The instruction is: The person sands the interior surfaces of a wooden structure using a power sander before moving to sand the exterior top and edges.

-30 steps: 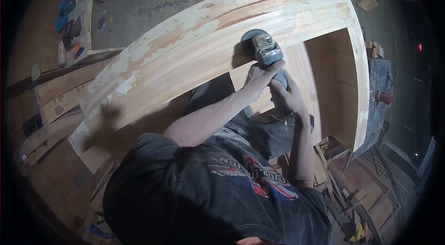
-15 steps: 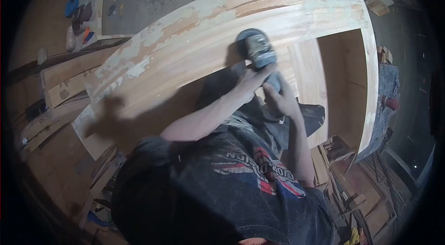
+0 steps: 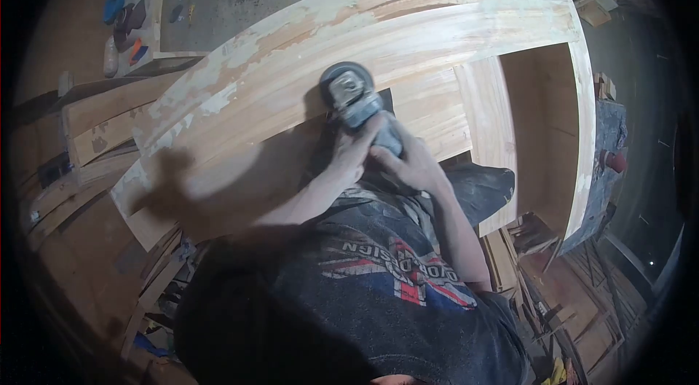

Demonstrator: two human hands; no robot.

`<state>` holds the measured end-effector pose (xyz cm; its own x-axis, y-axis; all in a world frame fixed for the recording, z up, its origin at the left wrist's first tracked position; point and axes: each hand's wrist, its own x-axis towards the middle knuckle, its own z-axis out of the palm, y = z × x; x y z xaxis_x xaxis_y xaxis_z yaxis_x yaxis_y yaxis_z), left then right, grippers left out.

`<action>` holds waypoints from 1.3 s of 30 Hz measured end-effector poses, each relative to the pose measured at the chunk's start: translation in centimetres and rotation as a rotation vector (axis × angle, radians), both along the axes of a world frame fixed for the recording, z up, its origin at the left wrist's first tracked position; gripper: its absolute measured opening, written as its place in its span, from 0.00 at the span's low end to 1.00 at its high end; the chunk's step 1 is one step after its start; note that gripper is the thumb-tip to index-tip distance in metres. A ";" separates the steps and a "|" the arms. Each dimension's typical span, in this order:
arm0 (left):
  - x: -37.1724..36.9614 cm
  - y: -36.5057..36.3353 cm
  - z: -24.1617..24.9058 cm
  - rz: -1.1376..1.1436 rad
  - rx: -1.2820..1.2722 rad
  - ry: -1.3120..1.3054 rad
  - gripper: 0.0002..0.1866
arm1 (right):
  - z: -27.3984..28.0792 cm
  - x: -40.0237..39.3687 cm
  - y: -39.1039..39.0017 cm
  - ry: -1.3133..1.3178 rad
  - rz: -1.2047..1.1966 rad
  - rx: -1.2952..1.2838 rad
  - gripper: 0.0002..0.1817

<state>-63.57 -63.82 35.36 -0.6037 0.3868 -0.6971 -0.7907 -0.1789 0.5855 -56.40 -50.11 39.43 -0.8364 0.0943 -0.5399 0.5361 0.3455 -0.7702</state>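
Observation:
Both hands grip a grey angle grinder (image 3: 359, 104) with a round disc at its head. My left hand (image 3: 349, 154) closes around the left side of the tool, just behind the metal gear head. Farther back, my right hand (image 3: 409, 161) is wrapped around the grinder's body from the right. The disc lies over the near board of a long, curved wooden frame (image 3: 429, 35), around the middle of its length. Patches of pale filler or old coating mark the frame's far board and left end. Part of the disc is hidden under the gear head.
An open wooden compartment (image 3: 542, 130) forms the frame's right end. My knee (image 3: 484, 192) rests close to the inner panel. Wood offcuts (image 3: 597, 2) lie at the upper right, more scraps at the lower right. A bench (image 3: 156, 13) with bottles stands at upper left.
The grinder, held in both hands, has moved left and slightly toward me along the near board. The frame stays in place.

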 end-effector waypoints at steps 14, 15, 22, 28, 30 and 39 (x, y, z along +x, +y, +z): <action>-1.1 17.5 1.1 -0.731 0.029 0.025 0.40 | 0.3 5.7 12.7 0.087 -0.485 0.043 0.29; -0.1 19.2 -0.2 -0.675 0.106 0.048 0.40 | 0.4 5.8 13.5 0.068 -0.560 -0.011 0.28; -0.4 21.9 -1.5 -0.769 0.066 0.078 0.41 | 1.0 5.6 13.9 0.064 -0.695 -0.104 0.25; 0.5 10.9 -1.3 -0.418 0.117 -0.085 0.38 | -1.8 5.5 7.9 0.038 -0.403 -0.030 0.32; 0.1 6.9 -0.5 -0.381 0.067 -0.129 0.39 | -2.0 5.0 5.0 0.185 -0.208 0.173 0.36; 1.8 -4.9 -0.4 0.060 -0.123 -0.245 0.41 | 0.3 0.1 -2.6 0.009 0.152 0.001 0.51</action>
